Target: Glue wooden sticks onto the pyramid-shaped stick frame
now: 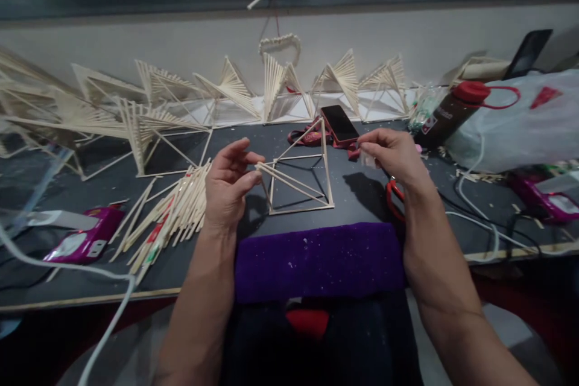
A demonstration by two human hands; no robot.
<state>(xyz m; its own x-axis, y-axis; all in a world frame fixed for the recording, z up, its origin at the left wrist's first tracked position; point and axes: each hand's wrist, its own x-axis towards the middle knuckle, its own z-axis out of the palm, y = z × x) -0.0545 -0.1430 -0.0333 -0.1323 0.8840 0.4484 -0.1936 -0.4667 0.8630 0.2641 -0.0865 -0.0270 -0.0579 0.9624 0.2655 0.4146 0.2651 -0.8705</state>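
Observation:
A small open frame of thin wooden sticks [302,210] stands on the dark table in front of me. My left hand [228,187] is at its left upper corner, thumb and a fingertip closed about the stick ends there; the other fingers are curled loosely. To the right of the frame, my right hand [391,154] is raised over the table. Its thumb and fingers pinch a small clear piece, apparently plastic [368,160], too blurred to name exactly. Beside my left hand lies a pile of loose sticks [181,208].
Finished fan-shaped stick models [235,90] line the wall. A phone [339,124] lies on a red lanyard [307,137]. Red-handled scissors [394,196] are under my right wrist. Nearby are a bottle [452,111], a plastic bag [525,126], purple devices [84,238] and a purple cloth [316,262].

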